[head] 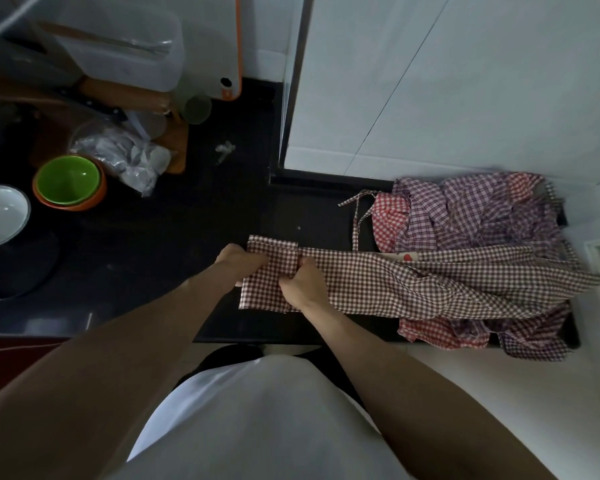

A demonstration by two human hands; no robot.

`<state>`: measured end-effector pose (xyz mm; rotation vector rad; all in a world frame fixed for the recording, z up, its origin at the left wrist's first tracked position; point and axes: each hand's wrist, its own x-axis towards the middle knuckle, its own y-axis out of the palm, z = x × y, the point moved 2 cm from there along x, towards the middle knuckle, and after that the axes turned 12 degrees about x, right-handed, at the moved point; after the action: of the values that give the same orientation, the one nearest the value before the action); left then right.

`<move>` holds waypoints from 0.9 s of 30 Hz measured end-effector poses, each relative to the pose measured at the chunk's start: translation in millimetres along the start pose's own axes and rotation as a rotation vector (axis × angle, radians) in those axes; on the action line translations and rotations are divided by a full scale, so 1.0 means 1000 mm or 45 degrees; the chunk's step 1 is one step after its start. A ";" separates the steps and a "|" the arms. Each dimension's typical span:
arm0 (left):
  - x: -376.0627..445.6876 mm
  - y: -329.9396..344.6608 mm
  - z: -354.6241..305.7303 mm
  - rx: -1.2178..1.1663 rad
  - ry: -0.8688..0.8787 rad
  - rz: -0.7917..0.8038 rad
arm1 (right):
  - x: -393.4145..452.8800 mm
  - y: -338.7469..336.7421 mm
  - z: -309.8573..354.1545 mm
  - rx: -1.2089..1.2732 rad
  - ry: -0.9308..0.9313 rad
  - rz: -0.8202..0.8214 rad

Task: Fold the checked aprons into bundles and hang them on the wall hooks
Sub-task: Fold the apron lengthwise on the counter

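A: How are the hands placed?

B: The brown checked apron (395, 282) is gripped at its folded end by both: the left hand (238, 263) is curled on the outer edge, the right hand (302, 284) is pinched on the fold just beside it.

A: And the apron itself?

B: It is laid on the black counter (174, 244), its far part draped over the pile of aprons (471, 216) to the right of the fold.

A: What might fail?

B: The pile could be dragged along if the apron is pulled, and the loose tie (355, 216) beyond the fold might be snagged. If one grip is eased, the bundle would likely be lost.
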<state>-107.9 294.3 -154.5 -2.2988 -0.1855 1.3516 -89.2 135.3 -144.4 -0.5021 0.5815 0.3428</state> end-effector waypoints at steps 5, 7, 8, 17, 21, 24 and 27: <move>-0.004 0.012 0.001 -0.061 0.002 -0.007 | 0.005 -0.011 -0.004 0.042 0.048 -0.027; -0.005 0.015 -0.001 -0.018 0.008 -0.028 | 0.006 -0.016 -0.003 -0.033 0.003 -0.021; -0.007 0.016 -0.004 0.012 -0.003 -0.048 | 0.006 -0.018 -0.003 -0.052 -0.017 -0.012; -0.010 0.025 -0.014 0.012 -0.125 -0.127 | -0.002 -0.027 -0.010 -0.112 -0.317 -0.057; -0.009 0.032 -0.012 0.092 -0.154 -0.172 | -0.006 -0.030 -0.021 -0.383 -0.488 0.144; -0.014 0.033 -0.014 0.133 -0.116 -0.213 | -0.002 -0.030 -0.021 -0.375 -0.371 0.287; -0.020 0.034 -0.024 0.159 -0.093 -0.224 | -0.005 -0.034 -0.007 -0.242 -0.293 0.369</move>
<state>-101.3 250.0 -144.7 -2.0804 -0.3105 1.3199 -81.6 103.1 -134.1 -0.5526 0.3991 0.7267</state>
